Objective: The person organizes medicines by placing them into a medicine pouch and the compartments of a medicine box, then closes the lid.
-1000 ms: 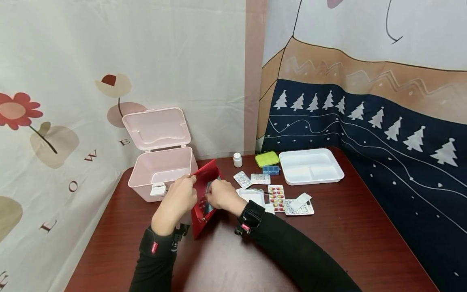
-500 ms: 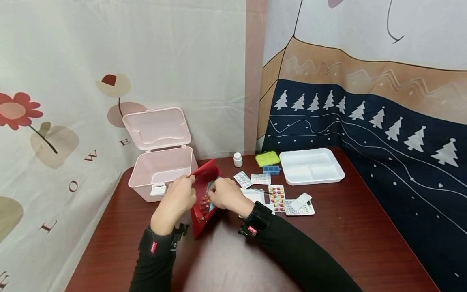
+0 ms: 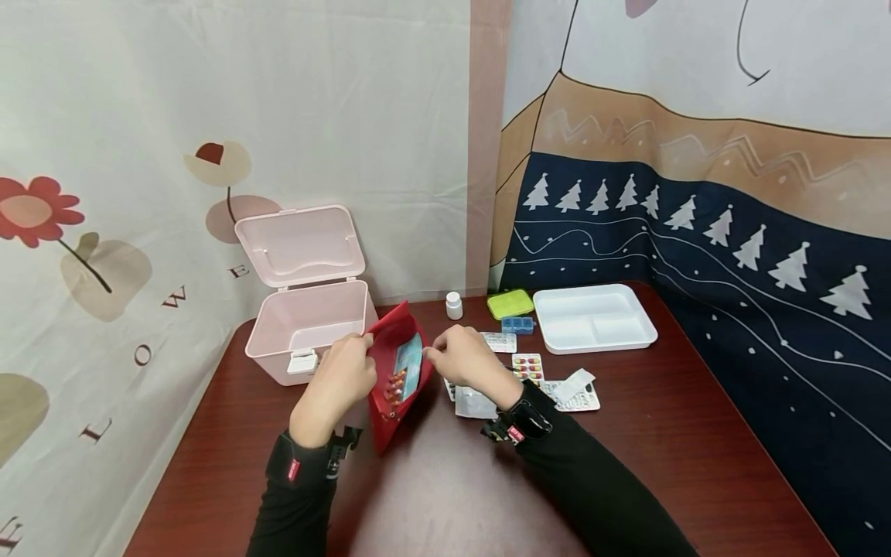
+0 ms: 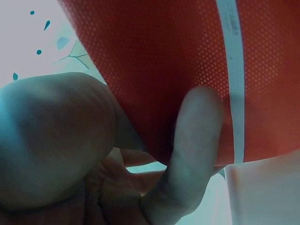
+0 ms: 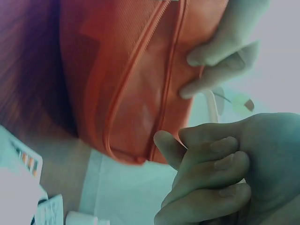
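My left hand (image 3: 343, 371) grips the near-left edge of a red zippered pouch (image 3: 384, 433) held upright, its mouth open. In the left wrist view a finger (image 4: 197, 131) lies along the pouch's red mesh-textured side, beside a pale strip. Inside the pouch show a light-blue packet (image 3: 411, 362) and a blister strip of red-and-yellow capsules (image 3: 394, 386). My right hand (image 3: 469, 356) is right at the pouch's right rim. Its fingers (image 5: 211, 176) are curled in the right wrist view, nothing visible between them, overlapping the pouch's zipper end there.
A pink lidded box (image 3: 309, 317) stands open behind my left hand. To the right lie capsule blisters (image 3: 527, 365), a silver packet (image 3: 476, 403), a blue pill case (image 3: 518, 325), a green case (image 3: 510, 303) and a white tray (image 3: 595, 317). A white bottle (image 3: 454, 305) stands behind.
My right hand has drawn out of the pouch to its right rim, uncovering the blue packet and capsules inside. The left hand keeps its grip, almost still.
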Demonstrator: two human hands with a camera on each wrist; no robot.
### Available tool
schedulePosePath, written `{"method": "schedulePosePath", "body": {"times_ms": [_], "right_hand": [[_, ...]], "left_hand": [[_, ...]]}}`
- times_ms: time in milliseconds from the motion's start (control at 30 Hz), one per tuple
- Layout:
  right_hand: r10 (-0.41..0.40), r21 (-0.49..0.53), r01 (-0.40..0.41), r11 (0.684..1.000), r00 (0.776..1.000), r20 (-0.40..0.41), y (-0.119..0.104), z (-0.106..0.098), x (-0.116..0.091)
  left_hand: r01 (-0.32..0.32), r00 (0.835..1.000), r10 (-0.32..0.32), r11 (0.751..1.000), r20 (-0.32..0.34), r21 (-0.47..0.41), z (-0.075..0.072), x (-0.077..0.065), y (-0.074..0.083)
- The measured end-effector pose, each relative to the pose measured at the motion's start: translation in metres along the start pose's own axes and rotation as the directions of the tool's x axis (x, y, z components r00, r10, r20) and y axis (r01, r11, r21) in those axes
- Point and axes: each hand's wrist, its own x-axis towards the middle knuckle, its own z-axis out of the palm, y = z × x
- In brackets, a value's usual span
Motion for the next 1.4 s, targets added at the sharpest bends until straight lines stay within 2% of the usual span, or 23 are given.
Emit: {"method": "schedulePosePath", "body": {"times_ms": [200, 467, 600, 833, 1133, 1300, 1400], "right_hand": [[0.058, 0.011, -0.058, 0.998, 0.998, -0.015, 0.013, -0.017, -0.006], [0.085, 0.033, -0.084, 0.996, 0.996, -0.013, 0.033, -0.032, -0.012], [0.103, 0.007, -0.103, 0.995, 0.994, -0.025, 0.044, -0.038, -0.017], [0.126, -0.029, -0.127, 0.992, 0.992, -0.02, 0.074, -0.047, -0.024], [0.141, -0.088, -0.141, 0.986, 0.99, -0.013, 0.117, -0.072, -0.031], [0.186, -0.092, -0.184, 0.979, 0.983, 0.011, 0.136, -0.085, -0.04], [0.18, -0.108, -0.17, 0.98, 0.979, 0.092, 0.149, -0.091, -0.047]], "left_hand": [[0.044, 0.999, -0.042, 0.998, 0.032, -0.039, 0.001, 0.0, 0.001], [0.059, 0.998, -0.058, 0.997, 0.027, -0.039, 0.0, 0.002, 0.0], [0.07, 0.997, -0.069, 0.997, 0.032, -0.037, 0.0, 0.002, 0.0], [0.053, 0.998, -0.052, 0.999, 0.017, -0.006, 0.001, 0.002, -0.002], [0.046, 0.999, -0.047, 0.999, 0.019, 0.008, 0.001, 0.0, -0.002], [0.045, 0.999, -0.045, 0.999, 0.019, 0.011, 0.0, 0.0, -0.002], [0.044, 0.999, -0.044, 0.999, 0.018, 0.015, 0.0, 0.001, -0.001]]}}
